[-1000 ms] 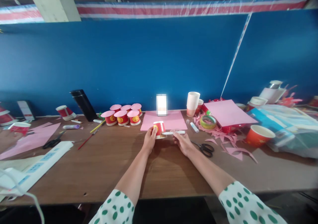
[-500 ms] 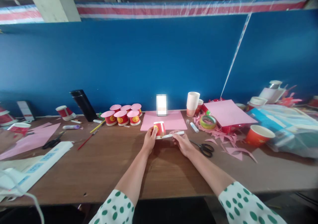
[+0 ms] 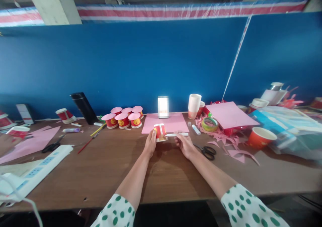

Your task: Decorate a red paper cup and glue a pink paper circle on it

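Note:
My left hand (image 3: 151,142) is wrapped round a small red paper cup (image 3: 160,132) that stands upside down on the front edge of a pink paper sheet (image 3: 168,122). My right hand (image 3: 185,144) pinches a white pen (image 3: 176,134) that lies almost level, its tip pointing left at the base of the cup. Both hands rest on the brown table (image 3: 105,168), just in front of the pink sheet.
Several red cups with pink lids (image 3: 124,116) stand left of the sheet. Black scissors (image 3: 207,151), a tape roll (image 3: 210,123), a glue stick (image 3: 196,129), a white cup stack (image 3: 194,106), pink scraps and an open red cup (image 3: 260,137) lie right. A power strip (image 3: 37,168) and other scissors (image 3: 52,146) lie left.
The pen tilted slightly at the cup's base and came back almost level. Both hands and the cup stay in the same spot.

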A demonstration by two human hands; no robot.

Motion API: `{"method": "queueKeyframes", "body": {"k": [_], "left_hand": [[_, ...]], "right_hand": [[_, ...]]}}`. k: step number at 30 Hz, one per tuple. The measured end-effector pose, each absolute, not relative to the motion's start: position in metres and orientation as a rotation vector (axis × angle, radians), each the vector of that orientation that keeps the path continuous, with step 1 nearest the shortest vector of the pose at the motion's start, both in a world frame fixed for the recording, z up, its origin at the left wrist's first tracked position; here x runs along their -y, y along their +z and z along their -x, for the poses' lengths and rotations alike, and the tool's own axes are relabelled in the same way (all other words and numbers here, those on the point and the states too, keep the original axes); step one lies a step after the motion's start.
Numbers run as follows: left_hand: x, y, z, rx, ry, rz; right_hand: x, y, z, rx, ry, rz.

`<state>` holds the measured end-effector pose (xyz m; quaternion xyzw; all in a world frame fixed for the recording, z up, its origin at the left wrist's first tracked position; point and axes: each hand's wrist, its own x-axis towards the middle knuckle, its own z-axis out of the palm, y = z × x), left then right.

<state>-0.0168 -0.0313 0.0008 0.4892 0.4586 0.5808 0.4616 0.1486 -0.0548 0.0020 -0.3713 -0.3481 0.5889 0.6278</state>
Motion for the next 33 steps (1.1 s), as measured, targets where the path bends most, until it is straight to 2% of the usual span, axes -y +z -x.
{"method": "queueKeyframes", "body": {"k": [8,33], "left_hand": [[0.0299,-0.0001,0.0172,-1.227,1.416,-1.272],[0.0277,-0.0064,0.0181,-1.104,1.426,-1.232]], "right_hand": [[0.0577,0.0037,-0.1469,0.877,1.337,0.872],[0.0562,-0.0005,-0.1482,0.906,1.321,0.857]]}}
